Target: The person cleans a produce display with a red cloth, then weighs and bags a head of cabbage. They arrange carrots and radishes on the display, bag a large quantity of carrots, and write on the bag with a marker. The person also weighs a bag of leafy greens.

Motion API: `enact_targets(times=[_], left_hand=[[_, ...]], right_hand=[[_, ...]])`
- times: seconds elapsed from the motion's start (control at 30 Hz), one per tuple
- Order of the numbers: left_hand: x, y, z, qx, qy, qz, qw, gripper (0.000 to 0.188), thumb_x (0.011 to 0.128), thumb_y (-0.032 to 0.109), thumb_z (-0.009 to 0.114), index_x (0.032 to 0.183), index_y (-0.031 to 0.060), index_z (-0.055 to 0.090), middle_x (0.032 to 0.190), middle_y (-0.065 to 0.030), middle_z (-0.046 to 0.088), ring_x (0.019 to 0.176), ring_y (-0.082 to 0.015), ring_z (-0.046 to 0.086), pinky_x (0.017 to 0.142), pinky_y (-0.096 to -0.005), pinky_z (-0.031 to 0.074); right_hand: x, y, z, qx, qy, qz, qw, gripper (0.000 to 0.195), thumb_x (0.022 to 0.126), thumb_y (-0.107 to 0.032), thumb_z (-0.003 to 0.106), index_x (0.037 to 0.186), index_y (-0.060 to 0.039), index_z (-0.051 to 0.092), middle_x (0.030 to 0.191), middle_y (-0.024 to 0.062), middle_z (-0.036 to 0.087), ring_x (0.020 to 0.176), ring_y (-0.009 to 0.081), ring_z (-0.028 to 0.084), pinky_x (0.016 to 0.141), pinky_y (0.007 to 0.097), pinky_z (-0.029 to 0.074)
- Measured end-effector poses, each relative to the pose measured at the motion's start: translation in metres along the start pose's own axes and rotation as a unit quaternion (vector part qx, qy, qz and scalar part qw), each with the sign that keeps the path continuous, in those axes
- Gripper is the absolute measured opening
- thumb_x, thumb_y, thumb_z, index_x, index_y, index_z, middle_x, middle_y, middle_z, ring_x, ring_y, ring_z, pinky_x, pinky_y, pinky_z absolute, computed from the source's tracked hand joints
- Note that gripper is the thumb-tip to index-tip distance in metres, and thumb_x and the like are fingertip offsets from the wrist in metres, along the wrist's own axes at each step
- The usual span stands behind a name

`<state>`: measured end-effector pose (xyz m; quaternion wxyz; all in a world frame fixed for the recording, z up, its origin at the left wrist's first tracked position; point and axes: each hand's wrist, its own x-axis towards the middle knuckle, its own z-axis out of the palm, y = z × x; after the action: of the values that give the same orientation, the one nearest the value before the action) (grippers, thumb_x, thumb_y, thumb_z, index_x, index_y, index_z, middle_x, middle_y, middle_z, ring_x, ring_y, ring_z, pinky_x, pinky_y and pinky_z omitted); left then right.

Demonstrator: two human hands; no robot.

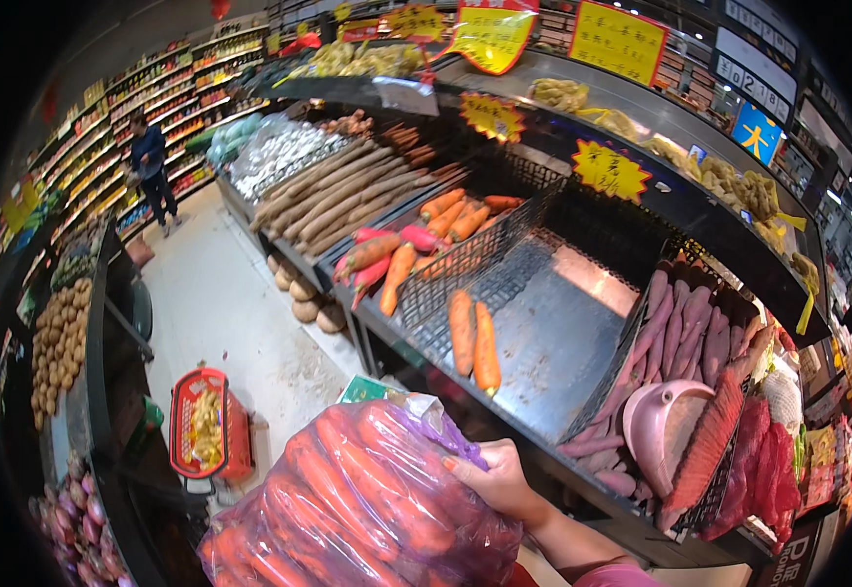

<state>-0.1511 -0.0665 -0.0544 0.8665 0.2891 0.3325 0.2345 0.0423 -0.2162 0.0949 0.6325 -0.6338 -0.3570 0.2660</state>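
Note:
A large purple-tinted clear plastic bag of carrots (367,491) fills the bottom middle of the view. My right hand (496,477) grips the gathered plastic at the bag's upper right corner. My left hand is out of view. Just beyond the bag, two carrots (474,341) lie side by side at the front of a black display bay with a metal base (536,352). Behind a black mesh divider (477,271), more carrots (463,220) lie with red radishes (373,275).
Purple sweet potatoes (679,330) and a pink plastic scoop (661,433) are at the right. A red basket (235,433) with yellow produce stands on the aisle floor. Potatoes (59,352) and onions (77,521) line the left stand. A person (149,169) stands farther down the aisle.

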Motion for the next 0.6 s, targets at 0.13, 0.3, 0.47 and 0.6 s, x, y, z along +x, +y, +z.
enact_targets(times=[0.13, 0.3, 0.47, 0.6], left_hand=[[0.044, 0.002, 0.091, -0.026, -0.026, -0.015, 0.999, 0.039, 0.091, 0.036, 0.035, 0.114, 0.0065, 0.045, 0.116, -0.0113, 0.047, 0.104, -0.0253, 0.048, 0.09, -0.0402, 0.039], [0.093, 0.013, 0.197, -0.066, -0.038, -0.027, 0.997, 0.038, 0.09, 0.035, 0.035, 0.114, 0.007, 0.045, 0.116, -0.0113, 0.047, 0.104, -0.0257, 0.048, 0.09, -0.041, 0.04], [0.131, -0.004, 0.293, -0.105, -0.102, -0.122, 0.982, 0.037, 0.09, 0.035, 0.036, 0.113, 0.0074, 0.046, 0.116, -0.0112, 0.047, 0.104, -0.0261, 0.048, 0.09, -0.0418, 0.04], [0.202, -0.076, 0.281, -0.108, -0.093, -0.245, 0.959, 0.037, 0.091, 0.025, 0.037, 0.123, 0.0063, 0.038, 0.117, -0.0107, 0.048, 0.107, -0.0284, 0.047, 0.091, -0.0425, 0.04]], right_hand=[[0.054, -0.019, -0.084, -0.025, 0.049, -0.003, 0.998, 0.02, 0.078, -0.013, 0.063, 0.068, 0.0038, 0.061, 0.057, -0.0058, 0.051, 0.053, 0.0019, 0.043, 0.045, 0.0202, 0.035], [0.142, -0.045, -0.201, -0.037, 0.122, 0.052, 0.991, 0.017, 0.078, -0.014, 0.062, 0.07, 0.0004, 0.063, 0.058, -0.0073, 0.049, 0.051, 0.0013, 0.04, 0.042, 0.0192, 0.032], [0.241, -0.026, -0.402, -0.116, 0.135, 0.029, 0.984, 0.025, 0.079, -0.024, 0.061, 0.089, -0.0009, 0.06, 0.076, 0.0019, 0.06, 0.061, 0.0081, 0.053, 0.054, 0.0224, 0.044], [0.253, -0.045, -0.443, -0.33, 0.098, 0.062, 0.937, 0.057, 0.082, -0.038, 0.055, 0.119, 0.004, 0.043, 0.125, 0.0205, 0.041, 0.114, 0.0252, 0.042, 0.094, 0.0302, 0.034]])
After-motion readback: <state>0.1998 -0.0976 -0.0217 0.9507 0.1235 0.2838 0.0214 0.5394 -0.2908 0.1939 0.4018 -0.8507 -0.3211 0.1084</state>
